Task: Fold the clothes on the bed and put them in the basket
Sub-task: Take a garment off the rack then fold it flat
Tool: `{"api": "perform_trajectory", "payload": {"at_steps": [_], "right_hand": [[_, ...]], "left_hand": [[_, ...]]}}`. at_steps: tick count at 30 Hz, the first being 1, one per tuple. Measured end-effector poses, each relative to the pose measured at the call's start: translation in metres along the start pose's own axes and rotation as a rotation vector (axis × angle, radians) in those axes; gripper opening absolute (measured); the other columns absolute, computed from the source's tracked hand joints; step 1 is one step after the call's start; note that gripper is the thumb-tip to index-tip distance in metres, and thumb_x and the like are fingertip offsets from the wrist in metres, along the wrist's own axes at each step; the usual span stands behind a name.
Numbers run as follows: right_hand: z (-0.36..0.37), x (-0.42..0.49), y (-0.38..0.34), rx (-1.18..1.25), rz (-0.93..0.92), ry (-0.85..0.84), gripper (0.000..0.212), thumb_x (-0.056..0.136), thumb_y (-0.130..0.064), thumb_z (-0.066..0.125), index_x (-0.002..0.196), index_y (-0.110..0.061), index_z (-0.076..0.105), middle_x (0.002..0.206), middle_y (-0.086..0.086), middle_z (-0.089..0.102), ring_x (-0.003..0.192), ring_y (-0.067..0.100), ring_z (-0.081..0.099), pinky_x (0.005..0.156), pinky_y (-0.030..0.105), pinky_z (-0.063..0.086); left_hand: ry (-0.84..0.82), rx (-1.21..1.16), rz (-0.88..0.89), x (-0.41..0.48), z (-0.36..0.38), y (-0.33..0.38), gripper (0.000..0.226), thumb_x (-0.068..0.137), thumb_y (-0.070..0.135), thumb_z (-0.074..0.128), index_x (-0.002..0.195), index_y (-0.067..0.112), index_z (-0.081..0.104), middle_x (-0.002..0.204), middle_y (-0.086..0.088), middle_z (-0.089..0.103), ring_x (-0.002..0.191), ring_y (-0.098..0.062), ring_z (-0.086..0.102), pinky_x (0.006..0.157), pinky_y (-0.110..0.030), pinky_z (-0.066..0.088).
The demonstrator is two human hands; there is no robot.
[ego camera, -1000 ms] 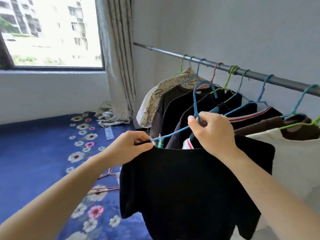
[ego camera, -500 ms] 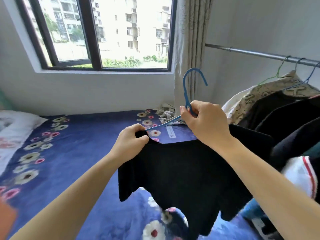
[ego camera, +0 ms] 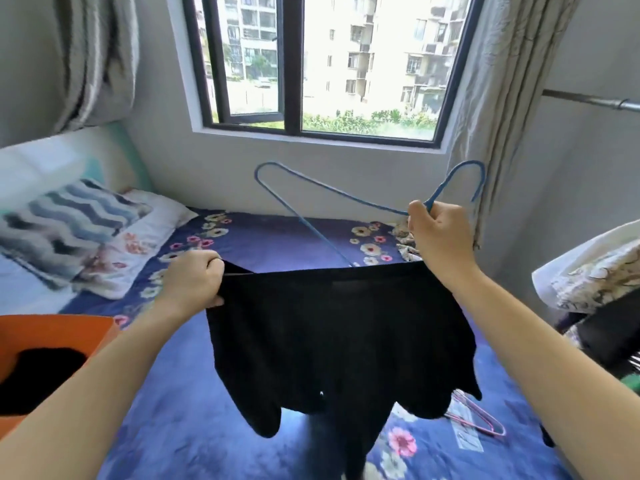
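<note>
Over the bed: left hand pinches black shirt shoulder at 9 o'clock; right hand grips blue hanger neck at 2 o'clock. Orange basket at 8 o'clock.

- Centre frame: a shirt hangs over the bed, the left hand pinching its left corner and the right hand, at its upper right, gripping a hanger.
- Lower left: a basket stands on the bed.
- Left: a pillow.
- Top centre, behind the bed: a window.
- Lower right: a second hanger lies on the bed.
</note>
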State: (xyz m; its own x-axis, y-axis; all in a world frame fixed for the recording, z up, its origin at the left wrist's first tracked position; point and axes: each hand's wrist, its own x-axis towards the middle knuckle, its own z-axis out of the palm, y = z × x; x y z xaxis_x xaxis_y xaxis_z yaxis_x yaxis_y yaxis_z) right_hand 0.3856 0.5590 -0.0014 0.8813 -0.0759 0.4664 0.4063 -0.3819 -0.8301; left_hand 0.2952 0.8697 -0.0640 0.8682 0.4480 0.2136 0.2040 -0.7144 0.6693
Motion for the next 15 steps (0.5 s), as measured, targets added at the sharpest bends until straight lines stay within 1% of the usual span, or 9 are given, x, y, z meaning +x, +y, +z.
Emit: {"api": "perform_trajectory", "payload": {"at_steps": [1, 3, 5, 6, 7, 8, 11, 13, 15], "right_hand": [[0.007, 0.007, 0.001, 0.198, 0.123, -0.013, 0.039, 0.091, -0.018, 0.048, 0.053, -0.01, 0.045, 0.041, -0.003, 0.04, 0.035, 0.006, 0.035, 0.046, 0.024, 0.029], [0.013, 0.024, -0.001, 0.624, 0.342, -0.019, 0.037, 0.094, -0.018, 0.042, 0.057, -0.014, 0.041, 0.043, -0.002, 0.038, 0.037, 0.013, 0.034, 0.043, 0.023, 0.029], [0.008, 0.047, 0.001, 0.94, 0.431, -0.015, 0.032, 0.091, -0.02, 0.039, 0.059, -0.014, 0.04, 0.048, 0.001, 0.039, 0.044, 0.017, 0.04, 0.049, 0.024, 0.036], [0.002, 0.06, 0.006, 1.0, 0.434, -0.017, 0.03, 0.088, -0.021, 0.04, 0.059, -0.015, 0.041, 0.052, 0.001, 0.043, 0.05, 0.018, 0.045, 0.056, 0.026, 0.04], [-0.004, 0.073, 0.016, 0.97, 0.438, -0.022, 0.029, 0.087, -0.023, 0.04, 0.059, -0.016, 0.045, 0.056, 0.001, 0.048, 0.057, 0.018, 0.049, 0.062, 0.029, 0.041], [-0.009, 0.084, 0.028, 0.855, 0.446, -0.035, 0.032, 0.09, -0.024, 0.039, 0.06, -0.017, 0.049, 0.06, 0.0, 0.052, 0.061, 0.018, 0.05, 0.063, 0.029, 0.039], [-0.016, 0.095, 0.09, 0.468, 0.541, -0.199, 0.033, 0.096, -0.014, 0.038, 0.071, -0.011, 0.06, 0.053, -0.002, 0.05, 0.052, 0.016, 0.042, 0.046, 0.021, 0.034], [-0.013, 0.076, 0.142, 0.344, 0.64, -0.359, 0.029, 0.098, -0.009, 0.038, 0.081, -0.008, 0.061, 0.056, 0.002, 0.056, 0.048, 0.016, 0.052, 0.041, 0.019, 0.042], [-0.011, 0.045, 0.196, 0.169, 0.706, -0.482, 0.026, 0.1, -0.004, 0.037, 0.089, -0.01, 0.06, 0.072, 0.004, 0.061, 0.053, 0.012, 0.06, 0.047, 0.019, 0.048]], "left_hand": [[0.046, -0.116, -0.06, 0.005, -0.003, 0.003, 0.026, 0.093, 0.005, 0.04, 0.074, -0.006, 0.054, 0.068, -0.019, 0.059, 0.052, -0.028, 0.067, 0.049, -0.039, 0.057], [0.143, -0.3, -0.144, 0.022, -0.006, 0.01, 0.03, 0.096, 0.007, 0.036, 0.074, 0.002, 0.057, 0.071, -0.017, 0.061, 0.049, -0.027, 0.068, 0.048, -0.034, 0.058], [0.2, -0.363, -0.176, 0.039, -0.005, 0.012, 0.033, 0.095, 0.009, 0.033, 0.072, 0.013, 0.057, 0.072, -0.014, 0.063, 0.05, -0.028, 0.068, 0.053, -0.037, 0.06], [0.212, -0.368, -0.19, 0.045, -0.001, 0.012, 0.033, 0.095, 0.009, 0.033, 0.071, 0.013, 0.057, 0.073, -0.014, 0.063, 0.054, -0.031, 0.069, 0.059, -0.04, 0.061], [0.215, -0.357, -0.207, 0.049, 0.006, 0.011, 0.033, 0.094, 0.01, 0.034, 0.071, 0.012, 0.057, 0.075, -0.016, 0.063, 0.061, -0.034, 0.069, 0.064, -0.044, 0.06], [0.208, -0.347, -0.223, 0.051, 0.017, 0.01, 0.032, 0.094, 0.01, 0.036, 0.071, 0.01, 0.058, 0.077, -0.017, 0.063, 0.068, -0.035, 0.069, 0.067, -0.046, 0.06], [0.065, -0.334, -0.31, 0.05, 0.071, 0.004, 0.032, 0.099, 0.006, 0.036, 0.077, 0.006, 0.059, 0.083, -0.015, 0.058, 0.084, -0.033, 0.063, 0.074, -0.045, 0.058], [-0.05, -0.303, -0.354, 0.042, 0.112, -0.002, 0.03, 0.1, 0.005, 0.036, 0.084, 0.004, 0.061, 0.089, -0.017, 0.06, 0.089, -0.033, 0.061, 0.075, -0.044, 0.058], [-0.111, -0.276, -0.407, 0.032, 0.149, -0.008, 0.03, 0.098, 0.003, 0.037, 0.085, 0.004, 0.063, 0.094, -0.017, 0.062, 0.093, -0.034, 0.061, 0.075, -0.043, 0.058]]}}
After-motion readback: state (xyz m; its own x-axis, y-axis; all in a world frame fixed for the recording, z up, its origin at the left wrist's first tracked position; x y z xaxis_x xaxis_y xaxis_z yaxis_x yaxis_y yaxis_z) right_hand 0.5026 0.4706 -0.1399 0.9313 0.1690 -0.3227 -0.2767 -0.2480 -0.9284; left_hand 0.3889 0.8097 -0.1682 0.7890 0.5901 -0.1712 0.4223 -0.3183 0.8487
